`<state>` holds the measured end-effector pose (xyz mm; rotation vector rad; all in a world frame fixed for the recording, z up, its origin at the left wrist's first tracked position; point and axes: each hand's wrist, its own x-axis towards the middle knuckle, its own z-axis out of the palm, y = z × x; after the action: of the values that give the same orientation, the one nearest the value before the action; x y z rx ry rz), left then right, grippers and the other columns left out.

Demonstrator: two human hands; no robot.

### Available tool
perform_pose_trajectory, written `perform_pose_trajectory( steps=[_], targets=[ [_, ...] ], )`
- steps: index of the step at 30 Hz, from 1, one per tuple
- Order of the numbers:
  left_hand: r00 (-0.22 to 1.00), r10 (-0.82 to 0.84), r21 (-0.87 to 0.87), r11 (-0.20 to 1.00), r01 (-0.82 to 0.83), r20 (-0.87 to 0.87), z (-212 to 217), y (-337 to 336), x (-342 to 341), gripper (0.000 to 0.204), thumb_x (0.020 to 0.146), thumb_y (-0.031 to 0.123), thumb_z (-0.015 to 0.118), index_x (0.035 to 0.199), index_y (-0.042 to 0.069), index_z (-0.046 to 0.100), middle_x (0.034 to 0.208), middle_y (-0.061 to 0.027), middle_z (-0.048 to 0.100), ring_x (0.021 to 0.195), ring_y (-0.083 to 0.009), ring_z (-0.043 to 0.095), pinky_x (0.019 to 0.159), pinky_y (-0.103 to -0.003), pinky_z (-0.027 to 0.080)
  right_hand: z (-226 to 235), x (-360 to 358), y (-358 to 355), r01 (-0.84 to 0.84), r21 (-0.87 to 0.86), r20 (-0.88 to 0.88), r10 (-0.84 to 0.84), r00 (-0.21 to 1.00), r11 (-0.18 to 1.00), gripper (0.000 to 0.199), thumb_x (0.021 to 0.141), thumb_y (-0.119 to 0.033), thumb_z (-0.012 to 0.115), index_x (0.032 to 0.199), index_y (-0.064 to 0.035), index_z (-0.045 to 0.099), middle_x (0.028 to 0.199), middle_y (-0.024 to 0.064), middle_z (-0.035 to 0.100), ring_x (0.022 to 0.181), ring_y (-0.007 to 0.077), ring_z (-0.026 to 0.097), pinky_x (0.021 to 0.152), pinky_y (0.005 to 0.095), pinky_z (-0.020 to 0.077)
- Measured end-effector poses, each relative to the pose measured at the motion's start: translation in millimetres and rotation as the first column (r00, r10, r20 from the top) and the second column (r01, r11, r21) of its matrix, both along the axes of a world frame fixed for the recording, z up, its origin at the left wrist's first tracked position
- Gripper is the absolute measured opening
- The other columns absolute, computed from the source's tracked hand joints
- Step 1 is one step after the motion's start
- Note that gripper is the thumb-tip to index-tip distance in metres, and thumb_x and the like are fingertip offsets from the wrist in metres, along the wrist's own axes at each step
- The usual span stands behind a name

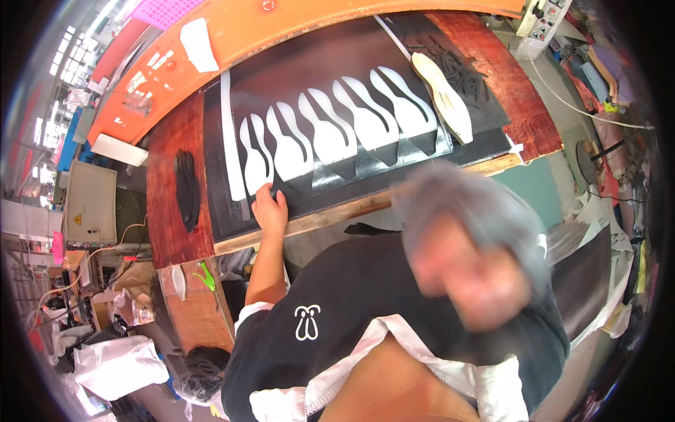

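My left hand (270,209) touches the near left part of a black sheet on the table, its thumb and index finger apart. Beside its fingertips begins a row of several white, curved, forked pieces (259,149) that look like shoe parts. Shiny dark material (344,169) shows along their near ends. A cream, sole-shaped object (444,98) lies to the right of the row. My right hand (471,278) is raised close to the camera and smeared by motion. A blurred grey thing (478,200) overlaps it; whether the hand holds it is unclear.
An orange machine beam (239,35) spans the table's far side. Dark strips (457,67) lie at the far right, and a dark bundle (186,190) at the left. A wooden edge (323,218) runs along the front. A white strip (229,141) borders the row.
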<state>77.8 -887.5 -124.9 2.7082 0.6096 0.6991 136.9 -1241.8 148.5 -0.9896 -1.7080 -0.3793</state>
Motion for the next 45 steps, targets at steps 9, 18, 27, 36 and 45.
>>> perform_pose_trajectory(
  steps=[9,18,27,36,45],
  targets=[
    [0.994,-0.105,-0.105,0.989,0.103,-0.020,20,25,-11,0.027,0.086,0.020,0.059,0.109,0.005,0.058,0.106,-0.0158,0.062,0.090,-0.0364,0.059,0.080,-0.044,0.046,-237,96,6,0.713,-0.701,0.432,-0.791,0.434,0.009,0.045,0.081,-0.039,0.063,0.109,-0.0042,0.057,0.099,0.0159,0.060,0.089,0.0323,0.060,0.078,0.0426,0.0466],
    [0.989,-0.140,-0.239,0.963,0.125,-0.047,36,40,-28,0.029,0.086,0.021,0.060,0.110,0.005,0.058,0.107,-0.0181,0.063,0.094,-0.0373,0.061,0.080,-0.045,0.048,-251,89,7,0.831,-0.546,0.503,-0.834,0.228,-0.103,0.044,0.081,-0.047,0.062,0.095,-0.0048,0.060,0.098,0.0142,0.061,0.086,0.0322,0.060,0.077,0.0422,0.0442],
    [0.967,-0.229,-0.566,0.815,0.126,-0.114,49,44,-81,0.031,0.086,0.021,0.062,0.112,0.006,0.060,0.096,-0.0157,0.063,0.084,-0.0325,0.062,0.075,-0.041,0.049,-196,46,-21,0.664,-0.747,0.335,-0.882,0.331,-0.035,0.026,0.081,-0.033,0.064,0.074,-0.0090,0.057,0.064,0.0103,0.058,0.066,0.0336,0.057,0.071,0.0432,0.0407],
    [0.857,-0.511,0.157,0.853,0.497,0.065,-97,-3,-151,0.067,0.079,0.021,0.061,0.138,0.001,0.035,0.119,-0.0212,0.051,0.111,-0.0362,0.050,0.103,-0.046,0.032,-297,-17,-73,0.780,-0.624,0.437,-0.843,0.313,-0.034,0.022,0.072,-0.012,0.062,0.093,-0.0099,0.056,0.085,0.0080,0.057,0.083,0.0306,0.055,0.084,0.0452,0.0394],
    [0.776,-0.616,-0.006,0.784,0.621,-0.133,-116,15,-143,0.064,0.078,0.006,0.056,0.137,-0.004,0.033,0.121,-0.0260,0.049,0.109,-0.0409,0.050,0.097,-0.048,0.040,-318,-23,-83,0.680,-0.731,0.367,-0.872,0.323,-0.056,0.029,0.074,-0.010,0.061,0.103,-0.0074,0.056,0.092,0.0129,0.059,0.094,0.0335,0.055,0.085,0.0438,0.0422]
  ],
)
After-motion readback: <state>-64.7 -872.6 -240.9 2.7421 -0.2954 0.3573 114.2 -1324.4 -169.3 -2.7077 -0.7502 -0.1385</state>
